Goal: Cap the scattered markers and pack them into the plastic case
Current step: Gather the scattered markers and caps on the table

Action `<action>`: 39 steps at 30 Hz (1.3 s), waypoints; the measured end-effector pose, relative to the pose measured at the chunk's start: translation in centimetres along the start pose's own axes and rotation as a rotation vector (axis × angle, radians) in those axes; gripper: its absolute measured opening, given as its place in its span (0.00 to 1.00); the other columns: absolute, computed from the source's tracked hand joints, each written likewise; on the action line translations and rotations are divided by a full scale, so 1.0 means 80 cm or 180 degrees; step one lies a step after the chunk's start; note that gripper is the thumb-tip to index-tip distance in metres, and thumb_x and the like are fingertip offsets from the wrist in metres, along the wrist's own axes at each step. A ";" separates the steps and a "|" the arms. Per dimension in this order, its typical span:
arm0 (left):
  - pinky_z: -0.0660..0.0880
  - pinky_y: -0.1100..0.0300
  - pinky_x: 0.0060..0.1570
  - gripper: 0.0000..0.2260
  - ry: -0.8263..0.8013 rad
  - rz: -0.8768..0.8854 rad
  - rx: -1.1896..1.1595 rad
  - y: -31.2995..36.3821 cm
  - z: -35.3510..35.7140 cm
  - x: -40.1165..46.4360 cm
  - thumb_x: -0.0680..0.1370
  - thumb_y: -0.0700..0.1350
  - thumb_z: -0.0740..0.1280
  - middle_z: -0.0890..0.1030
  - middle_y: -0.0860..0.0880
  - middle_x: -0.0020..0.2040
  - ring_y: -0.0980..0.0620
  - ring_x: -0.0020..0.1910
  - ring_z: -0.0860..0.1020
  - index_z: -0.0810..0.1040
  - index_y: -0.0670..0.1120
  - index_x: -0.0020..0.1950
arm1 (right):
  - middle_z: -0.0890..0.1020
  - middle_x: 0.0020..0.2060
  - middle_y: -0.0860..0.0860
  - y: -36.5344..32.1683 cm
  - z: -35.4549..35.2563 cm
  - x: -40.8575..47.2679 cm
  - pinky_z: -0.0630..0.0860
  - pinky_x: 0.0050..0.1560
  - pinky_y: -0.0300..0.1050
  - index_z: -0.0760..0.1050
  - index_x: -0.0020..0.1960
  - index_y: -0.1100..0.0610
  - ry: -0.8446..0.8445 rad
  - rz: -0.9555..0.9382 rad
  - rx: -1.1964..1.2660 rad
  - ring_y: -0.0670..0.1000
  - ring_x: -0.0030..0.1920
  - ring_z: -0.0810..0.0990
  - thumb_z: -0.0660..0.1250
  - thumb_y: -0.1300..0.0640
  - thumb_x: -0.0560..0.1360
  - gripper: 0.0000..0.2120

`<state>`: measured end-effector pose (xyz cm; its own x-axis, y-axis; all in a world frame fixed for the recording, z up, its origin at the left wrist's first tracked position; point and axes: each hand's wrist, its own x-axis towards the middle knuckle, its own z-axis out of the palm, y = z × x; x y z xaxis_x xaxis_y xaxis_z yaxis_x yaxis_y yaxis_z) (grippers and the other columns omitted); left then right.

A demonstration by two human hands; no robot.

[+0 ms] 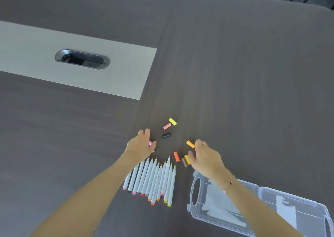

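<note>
Nearest me, right, the plastic case (271, 198) lies open; uncapped markers (153, 179) fan out left of it. My left hand (140, 145) pinches a pink cap (150, 143); my right hand (204, 157), fingers loosely apart, hovers over the orange cap (190, 144). Capping comes next, I reckon: match colours.

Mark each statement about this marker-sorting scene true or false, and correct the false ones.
1. The markers lie side by side in a row on the table. True.
2. The clear plastic case already holds several markers. False: no markers are visible in it.
3. A black cap lies between the two hands. True.
4. The left hand holds a yellow cap. False: it pinches a pink cap; the yellow cap lies loose farther away.
5. The right hand is beside an orange cap. True.
</note>
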<state>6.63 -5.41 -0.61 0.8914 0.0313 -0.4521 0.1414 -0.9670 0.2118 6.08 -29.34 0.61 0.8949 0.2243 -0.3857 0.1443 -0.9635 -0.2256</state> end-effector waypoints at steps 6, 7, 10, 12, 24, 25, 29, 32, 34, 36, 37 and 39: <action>0.71 0.59 0.33 0.23 0.0174 -0.0352 0.0609 -0.001 -0.011 -0.001 0.77 0.60 0.59 0.69 0.47 0.48 0.48 0.36 0.77 0.63 0.43 0.61 | 0.80 0.42 0.51 -0.010 0.029 -0.015 0.61 0.26 0.32 0.71 0.57 0.58 -0.0117 -0.0572 -0.0728 0.48 0.35 0.82 0.66 0.42 0.73 0.22; 0.72 0.59 0.33 0.25 0.0109 -0.0370 0.0653 -0.005 -0.010 -0.001 0.77 0.61 0.59 0.69 0.47 0.48 0.48 0.36 0.77 0.63 0.43 0.62 | 0.80 0.36 0.50 -0.011 0.030 -0.012 0.52 0.23 0.31 0.74 0.52 0.58 -0.0070 -0.0549 -0.0832 0.47 0.29 0.80 0.70 0.44 0.69 0.20; 0.76 0.59 0.40 0.34 -0.0279 -0.0134 0.0620 -0.015 -0.008 0.002 0.74 0.69 0.55 0.73 0.44 0.59 0.47 0.46 0.80 0.59 0.47 0.71 | 0.77 0.30 0.49 -0.021 0.027 -0.009 0.44 0.24 0.33 0.74 0.49 0.57 -0.0062 -0.0407 -0.0886 0.47 0.24 0.76 0.73 0.47 0.66 0.18; 0.77 0.59 0.41 0.35 -0.0440 0.0104 0.0770 -0.018 -0.009 0.005 0.73 0.70 0.56 0.72 0.44 0.61 0.47 0.47 0.80 0.57 0.49 0.72 | 0.74 0.37 0.50 -0.030 0.027 -0.006 0.55 0.25 0.34 0.69 0.57 0.57 -0.0208 -0.0328 -0.0812 0.49 0.32 0.77 0.63 0.49 0.75 0.16; 0.73 0.59 0.37 0.18 -0.0375 0.0678 0.1708 -0.012 -0.007 0.022 0.83 0.44 0.52 0.67 0.41 0.66 0.46 0.37 0.76 0.58 0.42 0.73 | 0.74 0.49 0.55 -0.048 0.014 0.019 0.55 0.24 0.39 0.64 0.72 0.60 -0.0521 -0.0476 -0.1670 0.52 0.33 0.72 0.55 0.65 0.80 0.21; 0.72 0.60 0.34 0.17 -0.0198 0.0692 0.1647 -0.012 -0.002 0.026 0.82 0.42 0.56 0.70 0.41 0.63 0.46 0.33 0.75 0.63 0.41 0.70 | 0.77 0.47 0.54 -0.047 0.010 0.015 0.54 0.23 0.38 0.71 0.67 0.62 -0.0362 -0.0363 -0.1444 0.52 0.35 0.77 0.57 0.62 0.80 0.17; 0.69 0.61 0.31 0.13 -0.0120 0.0205 0.1322 -0.004 0.002 0.026 0.80 0.37 0.57 0.71 0.43 0.58 0.51 0.25 0.65 0.66 0.41 0.64 | 0.78 0.37 0.51 -0.025 0.010 0.008 0.64 0.28 0.36 0.71 0.55 0.59 0.0053 0.0132 -0.0280 0.49 0.34 0.79 0.56 0.55 0.80 0.10; 0.68 0.59 0.37 0.18 -0.0245 0.0180 0.1408 0.000 0.000 0.026 0.80 0.34 0.53 0.65 0.41 0.67 0.48 0.32 0.67 0.58 0.39 0.70 | 0.76 0.38 0.49 -0.013 0.013 0.009 0.69 0.30 0.36 0.70 0.54 0.59 -0.0092 0.0432 0.0765 0.47 0.34 0.75 0.53 0.57 0.81 0.10; 0.69 0.59 0.38 0.20 -0.0226 0.0280 0.1483 -0.002 -0.001 0.026 0.79 0.33 0.53 0.64 0.40 0.68 0.49 0.32 0.66 0.57 0.38 0.71 | 0.78 0.42 0.51 -0.010 0.013 0.008 0.74 0.33 0.37 0.71 0.53 0.58 0.0051 0.0652 0.1298 0.47 0.37 0.77 0.54 0.59 0.81 0.07; 0.71 0.59 0.39 0.20 -0.0248 0.0299 0.1557 -0.002 -0.003 0.021 0.79 0.31 0.54 0.63 0.39 0.67 0.51 0.30 0.64 0.58 0.36 0.71 | 0.75 0.40 0.50 -0.007 0.011 0.007 0.67 0.32 0.35 0.69 0.48 0.56 0.0146 0.0865 0.1528 0.45 0.34 0.73 0.53 0.60 0.81 0.07; 0.71 0.59 0.40 0.21 -0.0271 0.0352 0.1652 -0.003 -0.003 0.020 0.78 0.29 0.55 0.62 0.39 0.67 0.51 0.31 0.64 0.58 0.35 0.71 | 0.74 0.38 0.50 -0.006 0.008 0.007 0.64 0.31 0.35 0.68 0.45 0.55 0.0213 0.0943 0.1515 0.44 0.33 0.70 0.52 0.60 0.81 0.09; 0.72 0.60 0.42 0.22 -0.0331 0.0442 0.1809 -0.004 -0.002 0.020 0.77 0.27 0.57 0.61 0.38 0.69 0.48 0.38 0.66 0.58 0.32 0.70 | 0.72 0.36 0.50 -0.004 0.003 0.013 0.63 0.32 0.38 0.64 0.37 0.54 0.0337 0.1125 0.1576 0.45 0.33 0.68 0.52 0.59 0.80 0.13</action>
<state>8.04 -5.02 -1.29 0.8341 -0.1022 -0.5420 -0.2518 -0.9449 -0.2092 6.84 -28.79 0.07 0.8936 -0.1363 -0.4277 -0.3590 -0.7889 -0.4987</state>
